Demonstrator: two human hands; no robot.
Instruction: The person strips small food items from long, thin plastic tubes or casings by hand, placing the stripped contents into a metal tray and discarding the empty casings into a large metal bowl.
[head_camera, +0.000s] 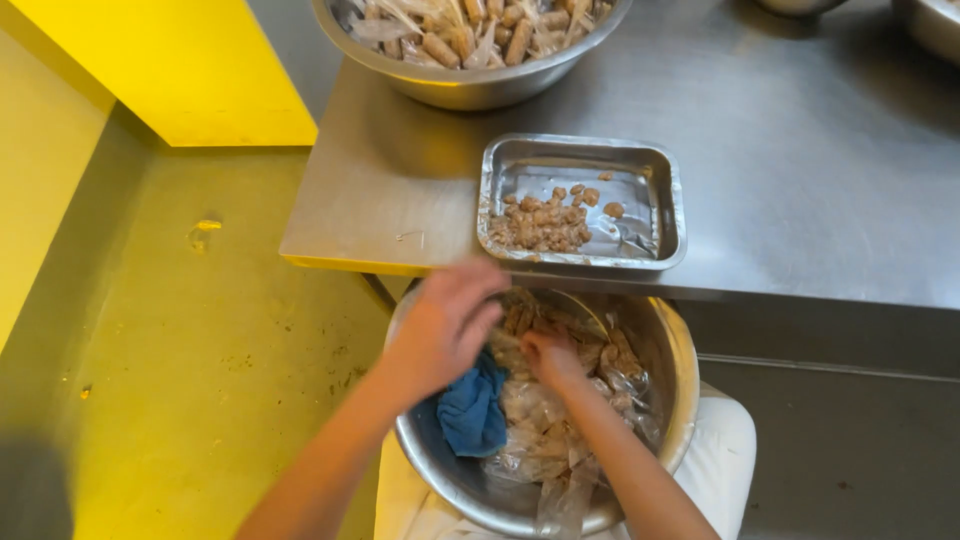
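Note:
A large steel bowl (672, 345) rests on my lap, filled with clear plastic wrappers, brown food pieces and a blue cloth (472, 412). My left hand (447, 320) hovers over the bowl's left rim, blurred, fingers spread, nothing visibly held. My right hand (550, 357) is down inside the bowl, fingers curled into the wrappers and brown pieces (560, 325); what it grips is hidden. Just beyond, on the steel table (800, 150), sits a rectangular metal tray (660, 160) holding a small heap of brown chunks (542, 225).
A second big steel bowl (470, 85) of wrapped brown sticks stands at the table's far edge. More bowl rims show at the top right (935, 25). A yellow panel (190, 70) and yellowish floor (200, 350) lie to the left.

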